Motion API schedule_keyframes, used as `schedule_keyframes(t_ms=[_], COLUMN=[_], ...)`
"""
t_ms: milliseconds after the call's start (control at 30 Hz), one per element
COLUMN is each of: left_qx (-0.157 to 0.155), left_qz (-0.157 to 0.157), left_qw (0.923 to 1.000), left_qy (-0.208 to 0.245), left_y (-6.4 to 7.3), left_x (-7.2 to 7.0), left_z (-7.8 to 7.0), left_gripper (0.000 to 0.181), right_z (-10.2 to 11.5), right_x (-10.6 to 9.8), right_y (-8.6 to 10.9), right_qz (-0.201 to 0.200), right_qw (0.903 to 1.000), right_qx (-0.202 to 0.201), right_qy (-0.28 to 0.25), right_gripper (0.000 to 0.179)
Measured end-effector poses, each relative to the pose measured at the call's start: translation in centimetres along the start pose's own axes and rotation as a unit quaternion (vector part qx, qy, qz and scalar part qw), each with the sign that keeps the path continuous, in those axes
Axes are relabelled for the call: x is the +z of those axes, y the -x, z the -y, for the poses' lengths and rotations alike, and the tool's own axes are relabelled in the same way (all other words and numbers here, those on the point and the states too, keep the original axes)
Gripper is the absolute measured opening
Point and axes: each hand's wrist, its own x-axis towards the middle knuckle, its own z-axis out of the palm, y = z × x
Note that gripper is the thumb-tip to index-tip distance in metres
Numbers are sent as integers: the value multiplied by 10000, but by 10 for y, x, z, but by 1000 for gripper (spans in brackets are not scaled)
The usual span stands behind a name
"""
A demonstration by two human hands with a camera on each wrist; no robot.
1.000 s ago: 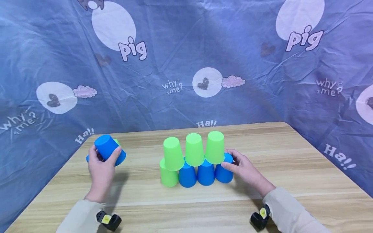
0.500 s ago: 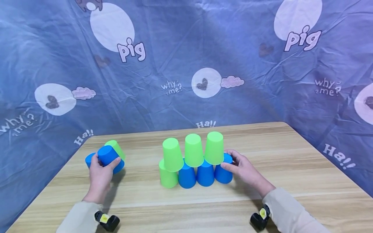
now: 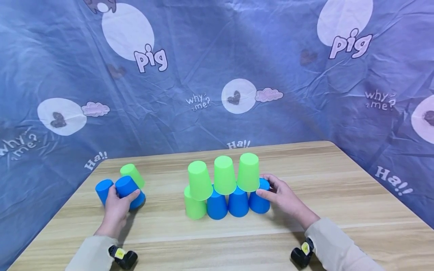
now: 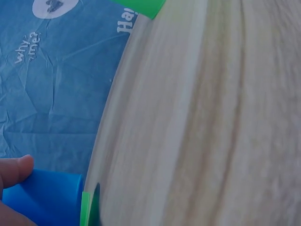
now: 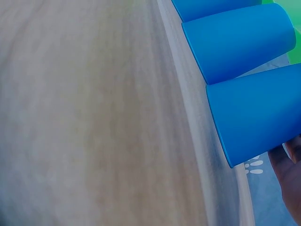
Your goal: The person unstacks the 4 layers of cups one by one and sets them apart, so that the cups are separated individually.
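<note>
On the left of the head view, my left hand [image 3: 116, 210] grips an upside-down blue cup [image 3: 126, 185] low over the table, thumb on its right side. Whether its rim touches the wood I cannot tell. Another blue cup [image 3: 103, 189] stands just left of it, and a green cup [image 3: 131, 175] behind. In the centre, a bottom row has one green cup [image 3: 194, 209] and three blue ones, all upside down. Three green cups [image 3: 225, 175] rest on top of that row. My right hand [image 3: 283, 197] holds the rightmost blue cup [image 3: 259, 203] between thumb and fingers.
The wooden table [image 3: 217, 244] runs back to a blue printed cloth [image 3: 190, 75] that hangs behind and at both sides. A small black camera is strapped to each wrist. The stacked cups stand between the two hands.
My left hand has lowered the blue cup toward the table, bringing the green cup behind it into fuller view. The right hand and the stacked cups have stayed put.
</note>
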Motion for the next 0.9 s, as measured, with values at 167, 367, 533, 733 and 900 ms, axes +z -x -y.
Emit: schedule_keyframes(t_ms=[167, 367, 533, 733, 900], left_qx=[-75, -36, -99, -120, -59], left_qz=[108, 39, 30, 78, 189], left_qw=[9999, 9998, 9997, 9994, 9986], left_qy=[-54, -167, -218, -319, -481], left_y=[-3, -7, -9, -9, -9], left_x=[-1, -2, -2, -3, -3], left_z=[5, 9, 11, 11, 11], left_gripper=[87, 85, 85, 85, 85], right_z=[0, -1, -1, 0, 1], right_x=[0, 0, 1, 1, 1], right_y=[0, 0, -1, 0, 0], right_qz=[-3, -14, -17, -17, -32], right_qw=[10000, 10000, 9999, 9999, 10000], right_qx=[19, -90, -141, -110, -58], right_qy=[22, 41, -9, 23, -8], right_gripper=[50, 49, 48, 49, 49])
